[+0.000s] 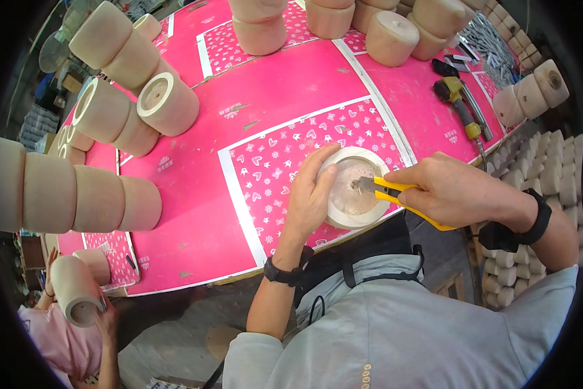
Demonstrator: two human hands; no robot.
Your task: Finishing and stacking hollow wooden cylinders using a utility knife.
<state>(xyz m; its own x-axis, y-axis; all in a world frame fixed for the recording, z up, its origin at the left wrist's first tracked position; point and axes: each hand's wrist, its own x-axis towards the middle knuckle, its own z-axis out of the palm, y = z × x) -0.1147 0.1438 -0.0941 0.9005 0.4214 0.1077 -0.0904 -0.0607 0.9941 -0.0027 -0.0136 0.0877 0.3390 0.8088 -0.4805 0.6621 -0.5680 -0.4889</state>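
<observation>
A round beige block (347, 198) with a raised rim and a sunken face is on the pink table at its near edge. My left hand (309, 194) grips its left side, thumb lying over the rim. In my right hand (445, 188) are yellow-handled pliers (387, 186), held from the right. Their jaws point into the sunken face and meet a small dark spot near its middle. Whether the jaws are closed on anything there is too small to tell.
Stacked beige blocks (100, 198) line the table's left side, with more (392, 37) along the back. A yellow-and-black power tool (456, 104) lies at the right, near a pile of metal pieces (488, 48). At lower left, another person's hands hold a similar block (77, 285).
</observation>
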